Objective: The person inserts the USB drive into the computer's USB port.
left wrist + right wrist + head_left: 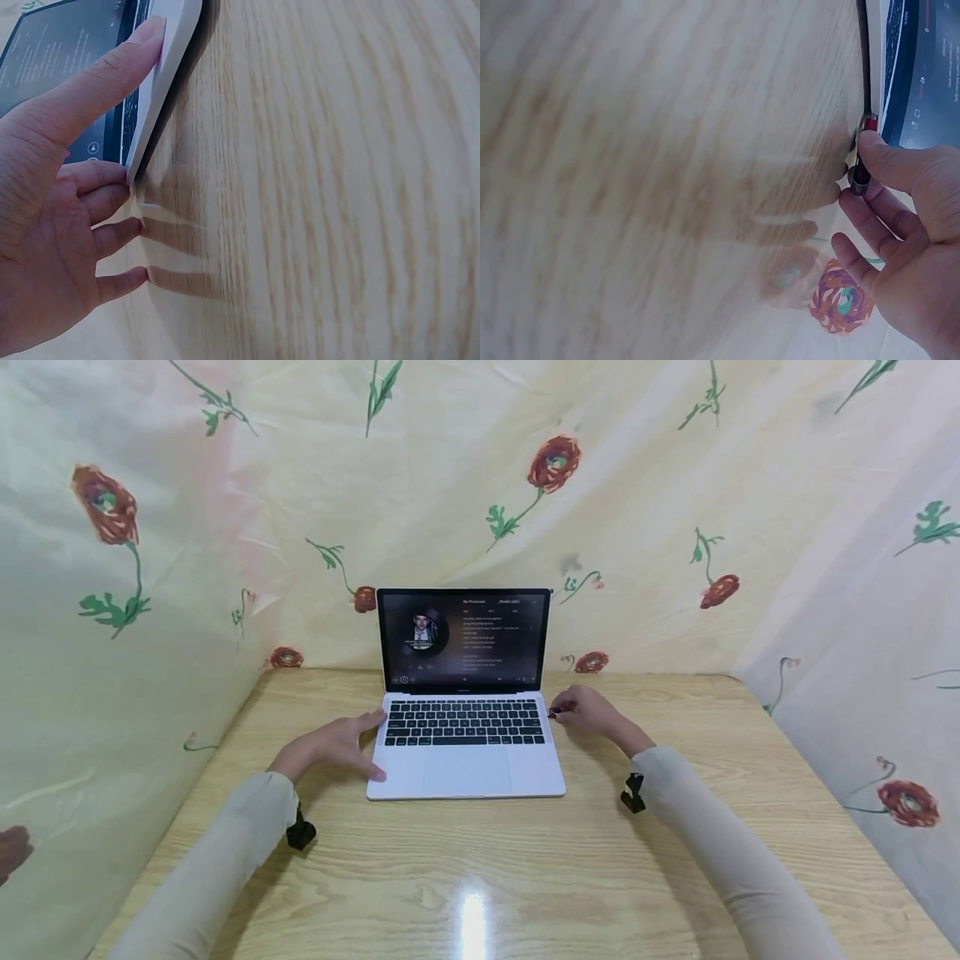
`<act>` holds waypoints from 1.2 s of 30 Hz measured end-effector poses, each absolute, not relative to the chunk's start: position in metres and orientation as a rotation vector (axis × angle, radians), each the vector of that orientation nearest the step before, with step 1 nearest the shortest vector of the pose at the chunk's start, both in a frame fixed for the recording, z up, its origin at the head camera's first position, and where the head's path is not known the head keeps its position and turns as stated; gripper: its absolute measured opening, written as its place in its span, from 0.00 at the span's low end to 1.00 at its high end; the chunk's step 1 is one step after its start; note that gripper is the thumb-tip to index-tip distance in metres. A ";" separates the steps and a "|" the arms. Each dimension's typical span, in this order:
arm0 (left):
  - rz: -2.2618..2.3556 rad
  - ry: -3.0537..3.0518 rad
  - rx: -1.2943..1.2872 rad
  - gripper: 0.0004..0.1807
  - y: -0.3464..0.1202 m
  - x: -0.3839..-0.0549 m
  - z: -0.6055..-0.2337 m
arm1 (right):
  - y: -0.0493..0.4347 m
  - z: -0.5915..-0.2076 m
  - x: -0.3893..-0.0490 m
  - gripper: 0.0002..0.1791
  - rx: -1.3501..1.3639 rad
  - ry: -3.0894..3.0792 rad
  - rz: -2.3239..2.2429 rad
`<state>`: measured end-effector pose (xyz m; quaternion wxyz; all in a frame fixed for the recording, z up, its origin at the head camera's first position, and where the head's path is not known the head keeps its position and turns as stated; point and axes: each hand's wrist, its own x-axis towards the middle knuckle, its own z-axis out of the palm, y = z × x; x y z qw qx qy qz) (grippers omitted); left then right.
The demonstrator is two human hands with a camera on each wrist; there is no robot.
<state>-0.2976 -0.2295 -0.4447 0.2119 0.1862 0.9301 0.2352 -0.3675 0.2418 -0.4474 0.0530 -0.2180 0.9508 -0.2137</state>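
An open silver laptop (467, 772) sits on the wooden table, its dark screen (495, 639) showing a music player with lyrics. My left hand (330, 747) spans the laptop's left edge. Its thumb (105, 79) lies on the palm rest, and the other fingers extend against the side and down to the table. At the right side, my right hand (592, 710) pinches a small black and red USB stick (861, 169) between thumb and fingers. The stick's red end touches the laptop's edge; whether it sits inside a port cannot be told.
The wooden table (480, 852) stretches in front of and beside the laptop. Flowered cloth (450, 485) hangs behind and along both sides. Dark wrist cameras are strapped under both sleeves.
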 end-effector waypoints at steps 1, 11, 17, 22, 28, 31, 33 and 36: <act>0.653 2.585 0.517 0.72 -0.229 -0.298 -0.445 | 0.242 -0.447 -0.368 0.10 -0.662 2.886 -0.650; 0.690 2.574 0.503 0.72 -0.227 -0.296 -0.447 | 0.241 -0.450 -0.369 0.10 -0.615 2.877 -0.674; 0.684 2.578 0.496 0.72 -0.227 -0.294 -0.447 | 0.240 -0.451 -0.368 0.10 -0.621 2.880 -0.675; 0.677 2.581 0.495 0.72 -0.226 -0.293 -0.444 | 0.239 -0.449 -0.368 0.10 -0.622 2.881 -0.673; 0.663 2.590 0.506 0.72 -0.226 -0.293 -0.443 | 0.238 -0.448 -0.368 0.10 -0.626 2.886 -0.658; 0.661 2.590 0.504 0.72 -0.227 -0.293 -0.442 | 0.238 -0.448 -0.368 0.10 -0.624 2.887 -0.666; 0.662 2.591 0.505 0.72 -0.227 -0.293 -0.442 | 0.238 -0.448 -0.369 0.10 -0.634 2.885 -0.669; 0.665 2.589 0.504 0.72 -0.227 -0.293 -0.441 | 0.237 -0.448 -0.370 0.10 -0.634 2.884 -0.668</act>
